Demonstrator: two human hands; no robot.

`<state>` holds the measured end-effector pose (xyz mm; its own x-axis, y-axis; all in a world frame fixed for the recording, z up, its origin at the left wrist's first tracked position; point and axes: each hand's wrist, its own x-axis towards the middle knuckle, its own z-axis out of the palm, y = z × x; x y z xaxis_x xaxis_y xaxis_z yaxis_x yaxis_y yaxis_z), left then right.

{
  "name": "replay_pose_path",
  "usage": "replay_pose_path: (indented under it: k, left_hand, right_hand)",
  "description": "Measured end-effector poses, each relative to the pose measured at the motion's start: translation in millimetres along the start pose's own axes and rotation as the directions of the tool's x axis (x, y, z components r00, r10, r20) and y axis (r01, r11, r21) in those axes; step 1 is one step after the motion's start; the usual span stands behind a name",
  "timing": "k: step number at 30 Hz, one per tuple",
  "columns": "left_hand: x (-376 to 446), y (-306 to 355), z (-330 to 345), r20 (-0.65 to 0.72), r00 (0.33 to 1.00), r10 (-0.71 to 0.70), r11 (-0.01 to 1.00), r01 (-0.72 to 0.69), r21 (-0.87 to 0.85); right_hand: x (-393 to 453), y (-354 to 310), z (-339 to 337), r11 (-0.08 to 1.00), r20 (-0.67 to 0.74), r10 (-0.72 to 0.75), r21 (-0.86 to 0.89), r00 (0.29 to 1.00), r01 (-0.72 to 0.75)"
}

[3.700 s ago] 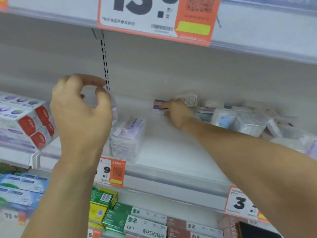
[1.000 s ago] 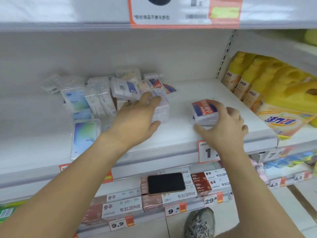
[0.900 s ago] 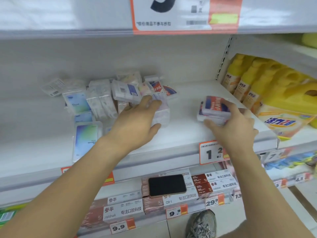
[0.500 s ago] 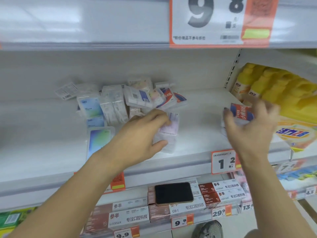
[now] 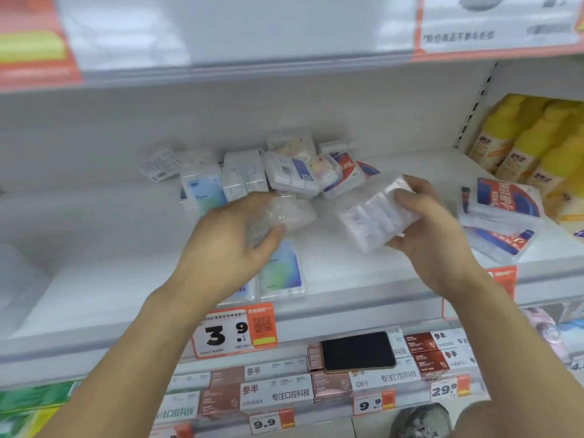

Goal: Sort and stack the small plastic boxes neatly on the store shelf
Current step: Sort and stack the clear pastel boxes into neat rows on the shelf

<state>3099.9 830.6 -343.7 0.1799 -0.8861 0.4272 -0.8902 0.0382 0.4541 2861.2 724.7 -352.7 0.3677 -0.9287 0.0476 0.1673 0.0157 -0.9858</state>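
A clear box (image 5: 281,221) is gripped by the left hand (image 5: 230,245), a box stack (image 5: 376,216) by the right hand (image 5: 433,229); light, slippery plastic is judged best held at the edges.

A white metal store shelf (image 5: 347,279) is seen against a pale back panel (image 5: 221,115), evenly lit. At twelve o'clock an upper shelf edge (image 5: 252,64) is fitted with orange price tags. At three o'clock a perforated upright (image 5: 474,105) is set beside yellow bottles (image 5: 518,137). At six o'clock a "3.9" price tag (image 5: 235,331) is clipped on, above toothpaste cartons (image 5: 278,393) and a dark phone (image 5: 357,350).
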Motion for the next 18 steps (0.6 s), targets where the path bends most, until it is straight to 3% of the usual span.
replay_pose_path:
  k: [4, 8, 10, 13, 15, 18]
  left_hand:
    - [-4, -11, -14, -0.066, 0.996, -0.063, 0.989, 0.053, -0.137]
    - [-13, -19, -18, 0.164, 0.983, 0.085, 0.984, -0.056, -0.172]
    - [-19, -22, -18, 0.187, 0.977, 0.098, 0.977, -0.059, -0.205]
    - [-24, -22, -27, 0.039, 0.999, 0.007, 0.975, 0.002, -0.223]
    - [-27, -24, -36, -0.061, 0.998, -0.032, 0.966, 0.015, -0.258]
    - [-37, -33, -52, -0.057, 0.997, -0.054, 0.968, 0.038, -0.250]
  right_hand:
    - [-2, -2, 8, 0.960, -0.058, 0.125, 0.259, 0.990, -0.106]
    - [-10, -4, 28, 0.911, -0.098, 0.114, 0.407, 0.989, -0.065]
    - [-15, -3, 43, 0.908, -0.123, 0.067, 0.420, 0.990, -0.009]
    - [-27, 3, 71, 0.955, -0.149, -0.150, 0.235, 0.977, 0.182]
    - [-37, 2, 95, 0.929, -0.102, -0.360, 0.048, 0.927, 0.366]
    - [-49, -4, 129, 0.718, 0.091, -0.651, -0.250, 0.753, 0.650]
